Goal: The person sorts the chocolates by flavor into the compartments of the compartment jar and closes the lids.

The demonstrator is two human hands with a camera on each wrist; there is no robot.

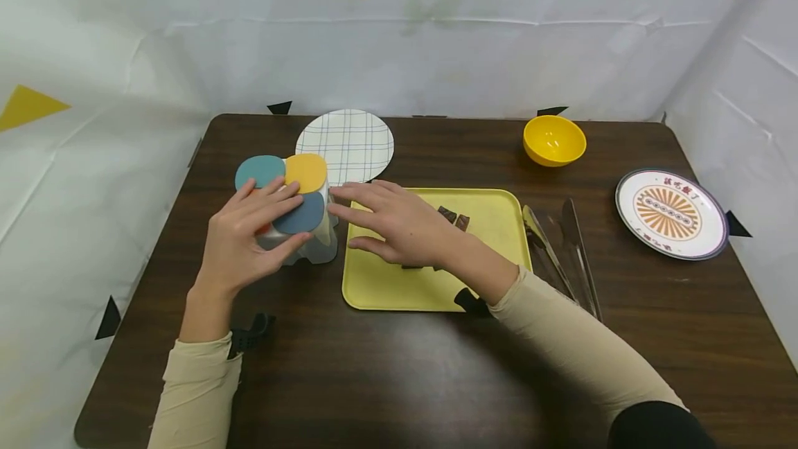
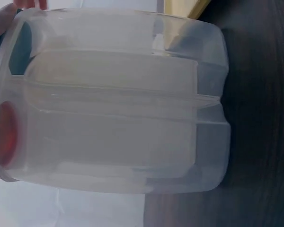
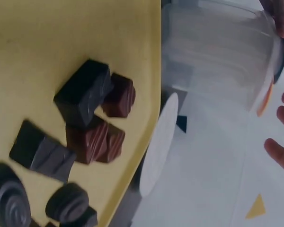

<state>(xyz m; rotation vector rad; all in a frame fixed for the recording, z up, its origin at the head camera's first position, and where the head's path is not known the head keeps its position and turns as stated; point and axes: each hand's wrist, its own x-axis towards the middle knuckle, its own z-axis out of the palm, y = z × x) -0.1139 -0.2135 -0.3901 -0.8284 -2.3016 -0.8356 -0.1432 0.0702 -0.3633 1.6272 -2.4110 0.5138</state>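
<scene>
A translucent storage container (image 2: 113, 104) with several compartments stands upright at the left of the table. Its lid has coloured caps, among them a teal cap (image 1: 260, 169), a yellow cap (image 1: 306, 172) and a blue cap (image 1: 302, 213). Across the top my left hand (image 1: 246, 227) rests with spread fingers, the thumb near the front edge. To the right of the container my right hand (image 1: 402, 224) hovers, fingers extended and holding nothing, over the left part of a yellow tray (image 1: 380, 286). Dark chocolates (image 3: 83, 92) lie on that tray, partly hidden by the right arm in the head view.
Behind the container lies a white plate with a blue grid (image 1: 349, 141). Tongs (image 1: 548, 248) and a knife (image 1: 580, 255) are right of the tray. Farther right are a yellow bowl (image 1: 553, 141) and a patterned plate (image 1: 671, 215). White sheeting (image 1: 436, 68) hangs around the table.
</scene>
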